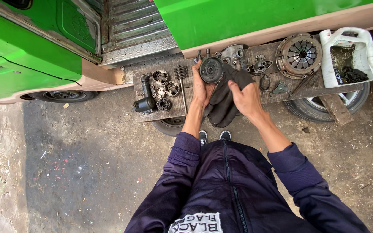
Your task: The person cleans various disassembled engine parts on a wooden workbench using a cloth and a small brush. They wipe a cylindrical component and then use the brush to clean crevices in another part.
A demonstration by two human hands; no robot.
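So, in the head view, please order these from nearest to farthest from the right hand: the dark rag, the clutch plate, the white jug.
From the right hand:
1. Dark rag, in its grip.
2. Clutch plate, on the bench, up and to the right.
3. White jug, at the bench's right end.

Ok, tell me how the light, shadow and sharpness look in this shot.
Head view: soft daylight, no harsh glare; a broad shadow darkens the ground lower left. The left hand, round metal part and dark rag under the right hand are sharp. Wide-lens bending curves the green vehicle near the edges.
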